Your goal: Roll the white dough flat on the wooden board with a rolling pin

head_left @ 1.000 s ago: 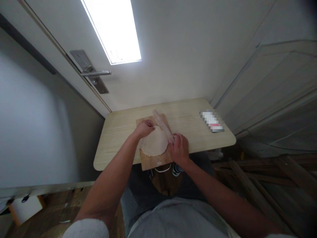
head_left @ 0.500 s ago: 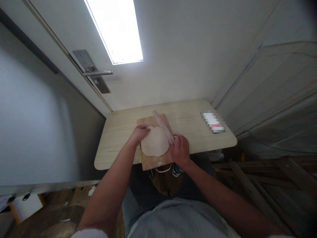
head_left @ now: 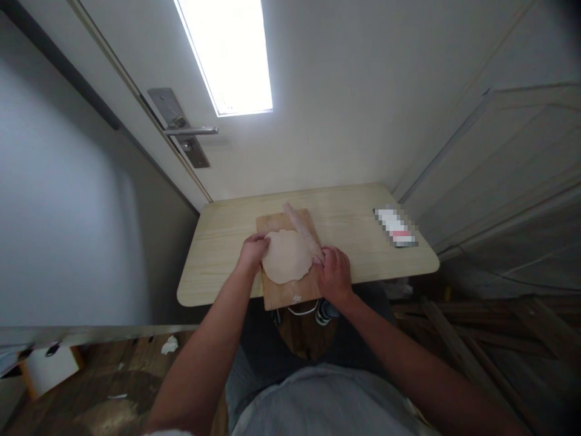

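Observation:
A flat, pale sheet of dough (head_left: 287,257) with a wavy edge lies on a small wooden board (head_left: 272,297). My left hand (head_left: 254,249) pinches its upper left edge between thumb and fingers. Along the dough's right side, a floury wooden rolling pin (head_left: 299,225) slants across the board, its far end reaching past the back edge. The near end is in my right hand (head_left: 333,272), whose curled fingers also come close to the dough's right edge; whether they touch it I cannot tell.
The board rests on a light wooden table (head_left: 218,254) and juts over its front edge. A phone (head_left: 396,227), pixelated, lies at the table's right. Behind stands a door with a metal handle (head_left: 193,131). Wooden bars (head_left: 458,339) are low on the right.
My left hand has shifted slightly left and down along the dough's edge, and the dough's outline is now rounder. The rolling pin stays in my right hand. The whole view has shifted a little.

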`<state>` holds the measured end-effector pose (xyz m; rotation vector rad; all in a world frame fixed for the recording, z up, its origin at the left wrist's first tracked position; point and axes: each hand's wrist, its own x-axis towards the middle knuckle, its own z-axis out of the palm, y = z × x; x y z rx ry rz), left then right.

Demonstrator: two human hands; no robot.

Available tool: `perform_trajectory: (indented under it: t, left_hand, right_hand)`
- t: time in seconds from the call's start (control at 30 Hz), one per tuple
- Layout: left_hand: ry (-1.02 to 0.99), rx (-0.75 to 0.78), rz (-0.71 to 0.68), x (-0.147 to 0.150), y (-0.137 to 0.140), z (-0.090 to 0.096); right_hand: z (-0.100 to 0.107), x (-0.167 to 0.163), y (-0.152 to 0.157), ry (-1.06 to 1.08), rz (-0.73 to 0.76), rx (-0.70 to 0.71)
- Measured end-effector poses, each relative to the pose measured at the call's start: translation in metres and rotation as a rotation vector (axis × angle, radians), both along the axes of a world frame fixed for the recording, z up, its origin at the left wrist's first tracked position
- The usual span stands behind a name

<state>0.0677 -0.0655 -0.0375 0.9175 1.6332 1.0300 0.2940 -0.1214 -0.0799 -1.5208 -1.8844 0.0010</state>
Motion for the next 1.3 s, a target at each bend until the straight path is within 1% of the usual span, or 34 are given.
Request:
perform_trajectory:
  t: [0.13, 0.27, 0.33, 0.4, 0.43, 0.47, 0.5, 0.53, 0.6, 0.67, 0.7, 0.77, 0.83, 0.87, 0.93, 1.03, 1.13, 1.23, 1.3]
  left_hand:
    - [0.040, 0.014, -0.084, 0.006, 0.001, 0.004]
    - [0.122, 0.032, -0.143, 0.013, 0.007, 0.010]
    - [0.199, 0.060, -0.121, 0.010, 0.008, 0.013]
    - [0.290, 0.120, -0.062, -0.001, 0.007, 0.016]
    - [0.375, 0.191, -0.018, -0.009, 0.005, 0.018]
    - [0.403, 0.254, 0.027, -0.017, 0.002, 0.018]
    - [0.375, 0.309, 0.077, -0.026, -0.001, 0.018]
    - [0.336, 0.345, 0.086, -0.034, -0.005, 0.018]
    - [0.328, 0.382, 0.089, -0.045, -0.013, 0.015]
    - [0.409, 0.406, 0.038, -0.050, -0.020, 0.012]
    - [0.470, 0.414, -0.021, -0.050, -0.023, 0.012]
    - [0.596, 0.395, -0.192, -0.045, -0.027, 0.012]
    - [0.726, 0.341, -0.358, -0.038, -0.030, 0.015]
    - [0.790, 0.318, -0.410, -0.035, -0.031, 0.017]
    - [0.896, 0.301, -0.460, -0.029, -0.034, 0.023]
    - [0.994, 0.316, -0.482, -0.025, -0.039, 0.030]
    - [1.063, 0.294, -0.480, -0.025, -0.044, 0.032]
    - [1.057, 0.257, -0.458, -0.028, -0.048, 0.031]
    - [1.025, 0.232, -0.434, -0.030, -0.050, 0.029]
  right_hand:
    - [0.003, 0.002, 0.006, 0.029, 0.049, -0.009]
    - [0.012, 0.003, 0.019, 0.044, 0.160, -0.005]
    - [0.018, 0.004, 0.026, 0.021, 0.232, -0.021]
    - [0.024, 0.006, 0.033, -0.019, 0.290, -0.048]
    - [0.026, 0.006, 0.036, -0.040, 0.310, -0.061]
    - [0.028, 0.007, 0.038, -0.060, 0.324, -0.074]
    - [0.030, 0.007, 0.041, -0.079, 0.337, -0.086]
    - [0.031, 0.006, 0.043, -0.098, 0.349, -0.096]
    - [0.033, 0.003, 0.048, -0.140, 0.382, -0.115]
    - [0.034, -0.001, 0.052, -0.187, 0.423, -0.130]
    - [0.034, -0.003, 0.053, -0.208, 0.440, -0.137]
    - [0.034, -0.006, 0.056, -0.240, 0.461, -0.148]
    - [0.034, -0.004, 0.058, -0.251, 0.464, -0.152]
    - [0.034, -0.002, 0.058, -0.249, 0.460, -0.152]
    - [0.033, 0.003, 0.057, -0.240, 0.446, -0.155]
    - [0.033, 0.009, 0.056, -0.221, 0.430, -0.179]
    - [0.036, 0.003, 0.062, -0.170, 0.410, -0.194]
    - [0.044, -0.016, 0.077, -0.150, 0.320, -0.215]
    - [0.049, -0.033, 0.087, -0.181, 0.202, -0.256]
